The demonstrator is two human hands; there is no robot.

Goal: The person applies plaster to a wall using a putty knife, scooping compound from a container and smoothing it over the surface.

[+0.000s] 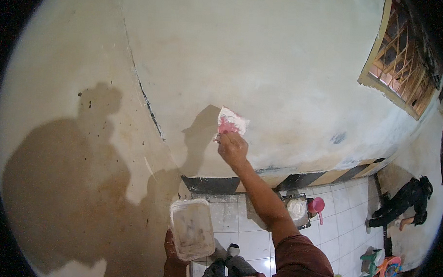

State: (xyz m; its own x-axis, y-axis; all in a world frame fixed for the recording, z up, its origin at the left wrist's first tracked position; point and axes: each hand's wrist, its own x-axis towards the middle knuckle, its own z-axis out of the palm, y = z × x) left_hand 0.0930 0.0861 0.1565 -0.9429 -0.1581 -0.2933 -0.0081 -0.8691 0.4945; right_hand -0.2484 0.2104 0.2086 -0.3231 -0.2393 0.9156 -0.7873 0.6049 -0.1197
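Observation:
In the head view my right hand (232, 147) grips a pink scraper (228, 123) smeared with white paste, held up against or very close to the pale, patchy wall (282, 72); whether it touches cannot be told. My left hand (173, 246) holds a rectangular translucent tub (192, 225) streaked with pale residue, low on the left. A long dark crack (149, 106) runs down the wall to the left of the scraper, and my shadow falls over that side.
A tray (304, 223) with white material and a pink dipper (318, 205) sit on the tiled floor (340, 230). A co-worker in dark clothes (405, 203) bends low at the right, near colored plastic stools (387, 269). A checkered band (303, 183) lines the wall's foot; a latticed window (395, 66) is upper right.

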